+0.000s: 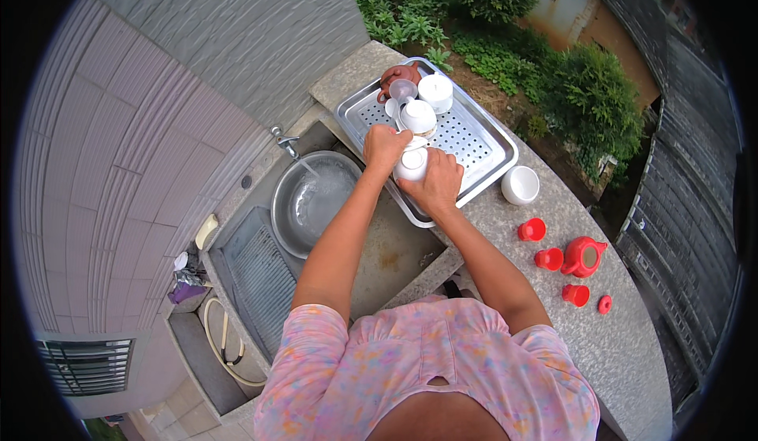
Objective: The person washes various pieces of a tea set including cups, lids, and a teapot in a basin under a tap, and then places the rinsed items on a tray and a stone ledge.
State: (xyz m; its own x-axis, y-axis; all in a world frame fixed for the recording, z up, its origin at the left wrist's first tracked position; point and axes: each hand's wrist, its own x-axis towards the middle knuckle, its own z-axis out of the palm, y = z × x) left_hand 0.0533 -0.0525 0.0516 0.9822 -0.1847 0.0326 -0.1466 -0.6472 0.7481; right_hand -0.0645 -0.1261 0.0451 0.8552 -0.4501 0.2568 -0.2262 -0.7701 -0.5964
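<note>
Over the near part of a perforated metal tray [482,165], my left hand [385,146] grips a small white dish or lid [416,144]. My right hand [435,181] is closed around a white cup [413,162], its base facing up, just below the dish. An upturned white cup [418,116] lies beyond them on the tray. A lidded white pot [436,91], a clear cup [403,90], a white spoon [391,108] and a brown teapot [401,77] stand at the far end. Whether the held pieces touch is hard to tell.
Water runs from a tap [286,141] into a metal basin [311,204] in the stone sink, beside a ridged washboard [257,281]. On the stone counter [622,352] are a white cup [520,185], a red teapot [584,257], its red lid [604,305] and several red cups [549,259].
</note>
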